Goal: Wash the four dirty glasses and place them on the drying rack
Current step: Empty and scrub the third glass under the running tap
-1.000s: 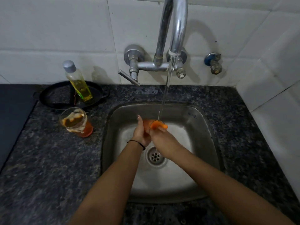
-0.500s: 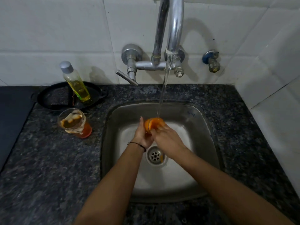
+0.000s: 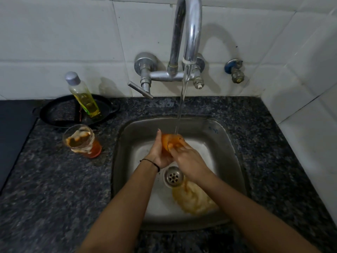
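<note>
Landmark: the drain (image 3: 173, 177) in the floor of the sink (image 3: 228, 152); every place below is read from it.
Glass in hand: an orange-tinted glass (image 3: 170, 141), held just behind the drain and above it, with its mouth tipped toward the camera.
Water: the stream (image 3: 183, 99) from the tap (image 3: 191, 33) lands on the far rim of that glass.
Left hand (image 3: 158, 154): wrapped round the glass's left side and carrying it, one fingertip standing up past the rim.
Right hand (image 3: 187, 161): pressed close against the left, with fingers hooked over the rim into the mouth and the thumb outside, so both hands are clamped on the 1 glass.
Just changed: a frothy orange-brown puddle (image 3: 195, 198) now lies in front of the drain and to its right. Half a second ago there was only a small trace of colour at the drain itself.
Meaning: the dirty rinse has probably been tipped out, so this glass looks near clean, though not yet racked.
Waiting: a second glass (image 3: 81, 141), smeared with foam, stands on the counter (image 3: 45, 179) well left of the drain.
Beyond it: a bottle (image 3: 83, 95) of yellow liquid stands in a black pan (image 3: 60, 114).
Not in view: the drying rack and the other 2 glasses, so the overall count cannot be told.
</note>
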